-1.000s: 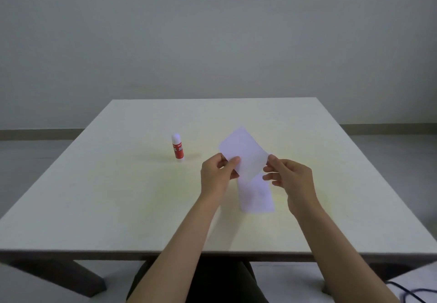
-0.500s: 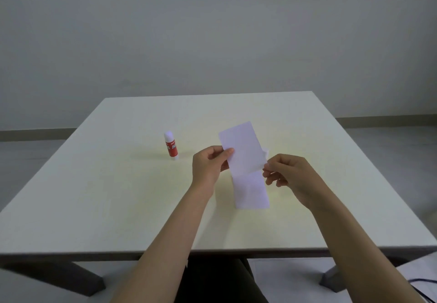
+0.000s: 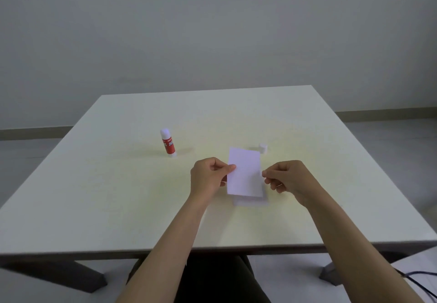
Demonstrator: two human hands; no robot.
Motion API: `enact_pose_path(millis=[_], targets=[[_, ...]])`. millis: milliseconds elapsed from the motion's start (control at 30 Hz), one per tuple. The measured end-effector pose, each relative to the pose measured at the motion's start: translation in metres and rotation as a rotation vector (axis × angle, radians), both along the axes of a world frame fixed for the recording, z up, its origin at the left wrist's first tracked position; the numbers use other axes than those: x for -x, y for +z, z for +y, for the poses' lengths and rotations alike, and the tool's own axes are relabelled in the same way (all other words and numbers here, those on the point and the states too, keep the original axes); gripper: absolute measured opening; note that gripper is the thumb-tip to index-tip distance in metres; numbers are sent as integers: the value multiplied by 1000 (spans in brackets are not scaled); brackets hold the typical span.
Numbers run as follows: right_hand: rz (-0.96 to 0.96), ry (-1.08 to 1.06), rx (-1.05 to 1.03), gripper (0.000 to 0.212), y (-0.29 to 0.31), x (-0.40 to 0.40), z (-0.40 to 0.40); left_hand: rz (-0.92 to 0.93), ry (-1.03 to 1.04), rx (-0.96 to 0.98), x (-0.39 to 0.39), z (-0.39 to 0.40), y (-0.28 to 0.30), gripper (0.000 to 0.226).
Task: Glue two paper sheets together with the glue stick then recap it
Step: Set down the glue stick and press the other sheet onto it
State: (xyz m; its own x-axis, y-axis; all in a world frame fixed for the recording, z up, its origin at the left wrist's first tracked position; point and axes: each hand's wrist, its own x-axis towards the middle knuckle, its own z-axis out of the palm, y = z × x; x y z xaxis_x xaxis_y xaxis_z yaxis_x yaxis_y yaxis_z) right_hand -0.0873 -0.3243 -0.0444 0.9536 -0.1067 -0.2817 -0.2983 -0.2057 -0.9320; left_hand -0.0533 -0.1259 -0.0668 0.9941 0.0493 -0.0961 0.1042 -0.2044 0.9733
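I hold a small white paper sheet just above a second white sheet that lies flat on the table; only the lower sheet's near edge shows. My left hand pinches the upper sheet's left edge. My right hand pinches its right edge with thumb and forefinger. The red glue stick with a white top stands upright to the left, well apart from my hands. A small white cap sits on the table just beyond the sheet's far right corner.
The white square table fills the view, with its near edge close to my body. A plain wall stands behind it. A dark cable lies on the floor at the lower right.
The held sheet has turned from a tilted angle to square over the lower sheet and has come down closer to it. The white cap has come into view behind it.
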Motion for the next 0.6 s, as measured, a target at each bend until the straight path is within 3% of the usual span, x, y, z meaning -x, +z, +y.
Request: enact_pose_path(millis=[267,600], targets=[[0,-83,-90,19,-7,-1,0,49,-13,27,1,-4,1,20],[28,-47,-82,11,-11,-3,-3,95,-36,12,2,-7,-2,21]])
